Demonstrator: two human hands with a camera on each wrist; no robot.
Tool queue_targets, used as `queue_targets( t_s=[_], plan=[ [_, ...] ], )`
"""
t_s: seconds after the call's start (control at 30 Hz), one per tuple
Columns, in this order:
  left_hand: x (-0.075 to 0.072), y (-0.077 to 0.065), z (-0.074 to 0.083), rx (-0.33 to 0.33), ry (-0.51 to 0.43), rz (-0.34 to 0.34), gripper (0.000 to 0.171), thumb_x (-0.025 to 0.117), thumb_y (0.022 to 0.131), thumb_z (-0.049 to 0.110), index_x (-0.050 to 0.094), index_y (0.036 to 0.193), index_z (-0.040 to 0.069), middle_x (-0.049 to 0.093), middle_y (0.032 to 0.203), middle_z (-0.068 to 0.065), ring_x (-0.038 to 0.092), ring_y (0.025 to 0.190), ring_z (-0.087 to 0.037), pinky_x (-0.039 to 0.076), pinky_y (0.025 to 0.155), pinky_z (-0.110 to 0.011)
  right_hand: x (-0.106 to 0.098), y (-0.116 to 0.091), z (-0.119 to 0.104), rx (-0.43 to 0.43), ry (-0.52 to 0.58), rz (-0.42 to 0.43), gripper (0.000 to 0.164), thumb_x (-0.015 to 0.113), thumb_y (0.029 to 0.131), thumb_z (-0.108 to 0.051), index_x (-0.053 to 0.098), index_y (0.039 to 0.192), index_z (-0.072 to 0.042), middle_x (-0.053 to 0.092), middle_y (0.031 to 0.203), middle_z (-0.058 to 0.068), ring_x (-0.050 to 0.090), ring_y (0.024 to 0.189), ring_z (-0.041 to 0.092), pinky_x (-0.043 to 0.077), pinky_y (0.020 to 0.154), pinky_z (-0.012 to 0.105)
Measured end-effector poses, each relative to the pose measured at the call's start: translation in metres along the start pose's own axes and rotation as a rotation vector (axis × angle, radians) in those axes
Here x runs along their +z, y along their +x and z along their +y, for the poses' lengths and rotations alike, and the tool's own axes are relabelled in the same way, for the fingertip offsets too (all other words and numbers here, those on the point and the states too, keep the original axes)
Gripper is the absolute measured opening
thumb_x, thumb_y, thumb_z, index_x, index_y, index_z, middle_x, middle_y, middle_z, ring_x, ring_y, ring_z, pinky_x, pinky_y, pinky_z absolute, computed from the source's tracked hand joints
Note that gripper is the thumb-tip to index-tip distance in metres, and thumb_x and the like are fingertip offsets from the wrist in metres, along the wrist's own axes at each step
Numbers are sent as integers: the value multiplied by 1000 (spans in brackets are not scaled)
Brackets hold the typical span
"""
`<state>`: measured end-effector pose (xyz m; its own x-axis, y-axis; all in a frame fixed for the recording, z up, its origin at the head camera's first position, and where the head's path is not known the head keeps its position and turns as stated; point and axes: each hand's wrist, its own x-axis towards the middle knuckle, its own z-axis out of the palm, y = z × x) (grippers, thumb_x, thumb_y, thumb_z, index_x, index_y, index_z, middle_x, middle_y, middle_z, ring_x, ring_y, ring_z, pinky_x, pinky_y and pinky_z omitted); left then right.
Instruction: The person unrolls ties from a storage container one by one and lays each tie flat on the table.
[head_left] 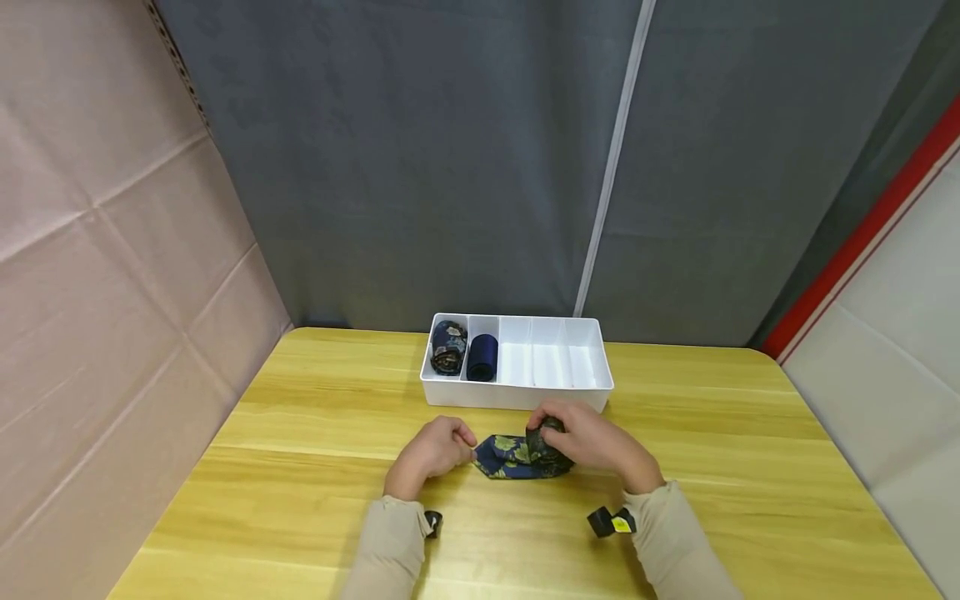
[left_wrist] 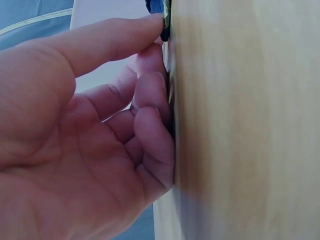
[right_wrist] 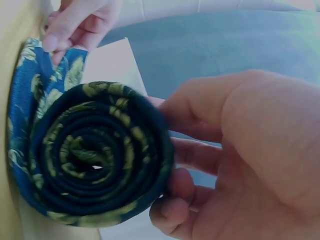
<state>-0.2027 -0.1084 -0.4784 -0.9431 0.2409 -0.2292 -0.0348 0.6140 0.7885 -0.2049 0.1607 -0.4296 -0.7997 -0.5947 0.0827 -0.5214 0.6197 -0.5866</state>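
Note:
A dark blue necktie [head_left: 510, 457] with yellow-green flowers lies partly unrolled on the table. Its pointed end stretches to the left, and the rest is wound into a thick coil [right_wrist: 107, 145] standing on edge. My right hand [head_left: 588, 433] grips this coil from the right, thumb and fingers curled about its outer layer. At the pointed tip, my left hand [head_left: 437, 450] pinches the fabric between thumb and forefinger. In the left wrist view only a small corner of the tie shows, and the other fingers curl against the tabletop.
Just behind the hands stands a white divided box [head_left: 517, 397]. Its left compartments hold a flowered rolled tie [head_left: 448, 346] and a plain navy rolled tie [head_left: 482, 358]. The wooden table [head_left: 285, 467] ends at a grey curtain [head_left: 420, 167].

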Motion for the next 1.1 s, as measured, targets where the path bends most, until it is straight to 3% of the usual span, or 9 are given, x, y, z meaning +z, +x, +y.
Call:
queue_targets(
  t_s=[0.17,0.27,0.4,0.5,0.6,0.93,1.1],
  plan=[
    [-1,0,2,0,0,1,12,75,82,3,68,91,5,60,75,-1,54,67,-13,44,64,-25,-8,-4,0,-24,-15,-16,28,54,95,2,75,109,-10,72,113,1,66,106,21,55,94,38],
    [-3,0,3,-2,4,1,12,75,83,4,67,91,5,60,76,-1,54,68,-13,44,64,-26,-11,-4,-1,0,-26,-13,24,55,98,-2,76,108,-10,72,110,1,66,102,18,56,91,36],
    [-3,0,2,-7,9,-4,11,75,84,4,68,92,6,61,76,-2,54,68,-14,44,65,-26,-9,-4,1,67,-14,-32,13,69,98,-23,72,105,-12,70,102,-2,62,89,10,54,79,27],
    [-1,0,2,-13,9,-11,11,75,84,4,68,92,6,60,77,-2,54,69,-14,44,66,-27,-5,-5,3,104,-36,-42,28,80,88,-33,65,102,-13,67,99,-3,57,86,9,50,76,26],
    [0,-2,2,-17,2,-9,12,76,84,4,68,92,6,60,77,-2,54,69,-15,44,65,-28,-1,-6,3,111,-86,-34,36,86,83,-31,62,103,-14,65,100,-2,55,88,12,49,77,29],
    [1,-3,-1,-17,-6,-11,13,76,83,5,68,91,6,60,77,-2,54,69,-15,44,64,-27,1,-14,5,37,-218,-53,32,76,91,-21,71,122,-15,68,119,3,61,109,24,50,95,47],
    [0,-2,0,-11,-8,-9,12,76,83,4,68,92,6,59,76,-1,53,68,-14,43,64,-27,3,-20,10,98,-176,-14,29,73,93,-20,69,122,-18,66,121,-1,56,109,20,49,94,45]
  ],
)
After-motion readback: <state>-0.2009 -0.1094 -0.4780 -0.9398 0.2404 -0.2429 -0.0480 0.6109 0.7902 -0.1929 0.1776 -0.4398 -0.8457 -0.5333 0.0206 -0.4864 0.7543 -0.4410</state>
